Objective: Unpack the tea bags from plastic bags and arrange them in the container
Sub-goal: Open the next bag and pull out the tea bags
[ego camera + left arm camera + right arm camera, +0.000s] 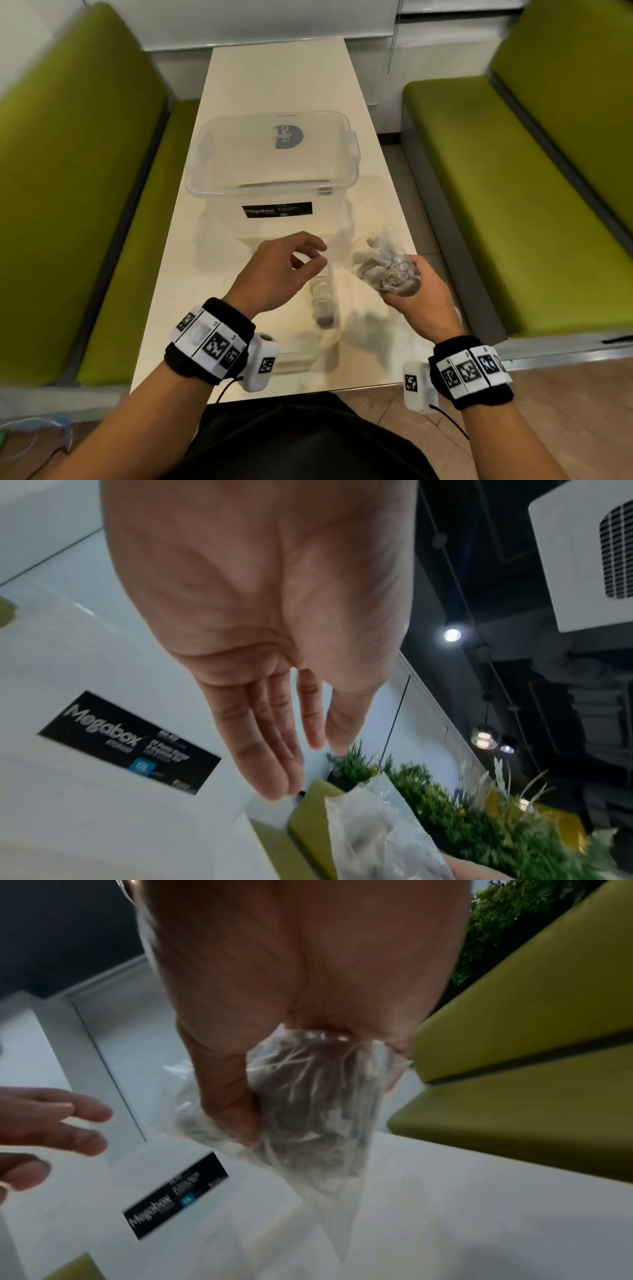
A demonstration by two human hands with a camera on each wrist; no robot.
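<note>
A clear plastic bag of tea bags (383, 270) is bunched in my right hand (409, 286), just above the table's right side. In the right wrist view my thumb and fingers (236, 1096) curl round that bag (315, 1112), whose loose end hangs down. My left hand (308, 257) hovers beside it, fingers relaxed and holding nothing; the left wrist view shows its bare palm and straight fingers (274, 750) near the bag (373, 831). The clear Megabox container (274, 171) stands behind both hands with its lid on.
Another clear plastic bag (323, 301) lies on the white table (274, 75) between my hands, something dark at its near end. Green padded benches (68, 205) flank the table on both sides. The container's black label (174, 1202) faces me.
</note>
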